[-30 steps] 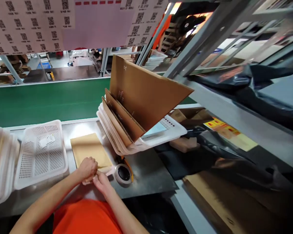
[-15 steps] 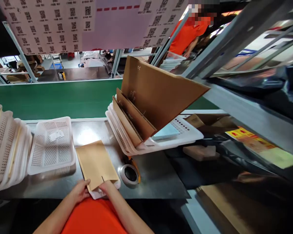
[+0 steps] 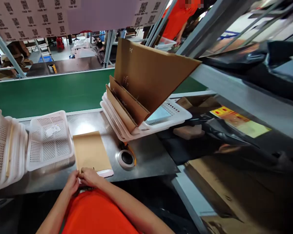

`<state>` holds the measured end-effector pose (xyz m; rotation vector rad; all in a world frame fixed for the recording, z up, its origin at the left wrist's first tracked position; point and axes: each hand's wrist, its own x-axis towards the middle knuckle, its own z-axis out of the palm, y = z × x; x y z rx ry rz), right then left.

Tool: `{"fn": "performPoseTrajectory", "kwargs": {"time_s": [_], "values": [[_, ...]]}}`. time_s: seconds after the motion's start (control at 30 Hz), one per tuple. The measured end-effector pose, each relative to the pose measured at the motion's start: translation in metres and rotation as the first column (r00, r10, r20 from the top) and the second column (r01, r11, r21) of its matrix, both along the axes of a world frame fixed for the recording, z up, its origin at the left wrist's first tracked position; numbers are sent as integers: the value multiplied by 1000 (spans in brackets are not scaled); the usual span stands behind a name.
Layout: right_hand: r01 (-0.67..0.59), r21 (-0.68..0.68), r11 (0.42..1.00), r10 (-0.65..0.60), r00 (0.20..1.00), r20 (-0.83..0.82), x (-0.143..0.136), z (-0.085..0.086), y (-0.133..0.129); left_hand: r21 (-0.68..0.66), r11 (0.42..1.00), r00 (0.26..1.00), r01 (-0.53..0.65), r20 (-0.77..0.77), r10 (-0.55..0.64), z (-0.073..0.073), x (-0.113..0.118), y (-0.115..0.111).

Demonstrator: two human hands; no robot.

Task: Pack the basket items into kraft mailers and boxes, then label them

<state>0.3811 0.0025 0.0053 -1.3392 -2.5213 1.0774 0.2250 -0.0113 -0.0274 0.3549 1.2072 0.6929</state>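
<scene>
A tan paper envelope [image 3: 91,149] lies flat on the metal table [image 3: 146,162], with a whitish flap strip along its near edge. My left hand [image 3: 72,182] is at the near left corner of the envelope, fingers closed; what they pinch is too small to make out. Right beside it, my right hand [image 3: 89,177] reaches across that edge with its fingers bent together near the left fingertips. Whatever it grips is hidden. A tape roll [image 3: 126,158] sits to the right of the envelope.
An upright white basket [image 3: 50,139] and nested baskets [image 3: 14,149] stand on the left. Cardboard sheets [image 3: 151,74] lean in a white basket [image 3: 180,112] at centre right. Behind runs a green belt [image 3: 51,91]. A person in orange [image 3: 175,19] stands beyond the metal frame.
My right hand has moved left along the envelope's near edge to meet my left hand. The flap strip shows more fully. The whole view has shifted slightly.
</scene>
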Motion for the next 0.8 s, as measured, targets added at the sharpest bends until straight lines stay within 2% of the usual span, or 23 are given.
{"fn": "performPoseTrajectory", "kwargs": {"time_s": [0.13,0.3,0.43,0.6,0.8], "values": [[-50,20,999,51,998,-48,-6,-20,-11,-30,996,995,-84,44,85,-2,-7,-8],[18,33,999,-16,997,-76,-3,-29,-41,4,987,987,-162,8,162,-2,-7,-9],[96,42,995,-90,988,-126,-1,-28,-44,8,985,985,-171,7,171,-3,-4,-10],[43,16,999,-40,984,-175,-7,-24,-32,-10,992,992,-126,5,126,1,-8,-8],[194,-111,975,-218,939,-266,-19,-16,-29,24,993,993,-118,-18,118,4,-10,-4]]}}
